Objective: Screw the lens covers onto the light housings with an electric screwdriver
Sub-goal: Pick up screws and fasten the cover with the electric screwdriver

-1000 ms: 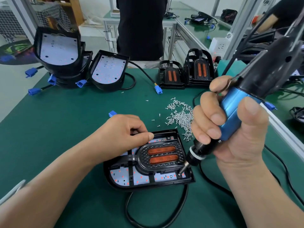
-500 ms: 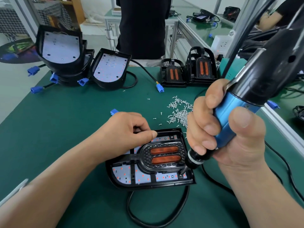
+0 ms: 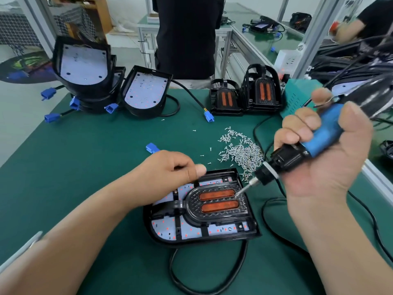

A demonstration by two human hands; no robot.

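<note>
A black light housing lies on the green mat in front of me, its white LED board showing. A black lens cover with two orange windows sits on it. My left hand rests on the housing's far-left corner, fingers curled at the rim and thumb pointing right. My right hand grips the blue electric screwdriver, tilted low. Its bit touches the cover's upper right end. A pile of small silver screws lies just beyond the housing.
Open housings are stacked at the back left, one more beside them. Two covered units stand at the back. A blue connector and black cable lie nearby. A person in black stands beyond the table.
The screwdriver bit has left the housing's lower right corner and now sits at the cover's upper right end. The driver is tilted flatter. My left hand has stayed put.
</note>
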